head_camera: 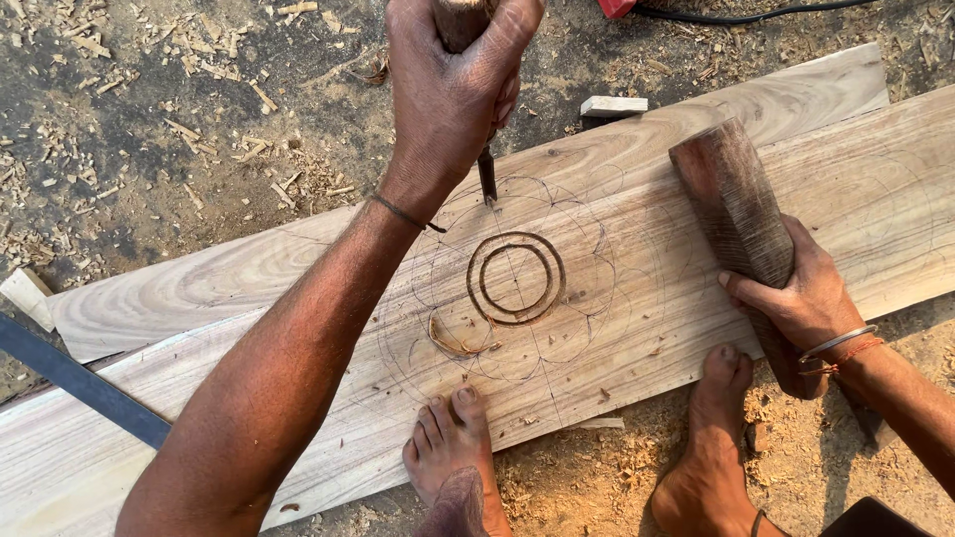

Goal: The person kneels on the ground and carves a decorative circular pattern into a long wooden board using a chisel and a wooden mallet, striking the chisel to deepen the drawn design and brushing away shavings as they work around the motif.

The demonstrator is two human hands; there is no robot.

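My left hand (pixel 453 89) is wrapped around the wooden handle of a chisel (pixel 486 177), held upright with its dark blade tip touching the wooden plank (pixel 298 288) on the pencilled flower outline, just above two carved concentric rings (pixel 515 278). My right hand (pixel 796 293) grips a thick dark wooden mallet (pixel 731 204), resting tilted on the plank to the right of the carving. Both my bare feet (pixel 453 447) press on the plank's near edge.
A second plank (pixel 776 85) lies along the far side. Wood chips and sawdust litter the dirt ground. A dark metal bar (pixel 80 383) crosses the plank's left end. A small wood block (pixel 613 105) and a black cable (pixel 756 14) lie at the top.
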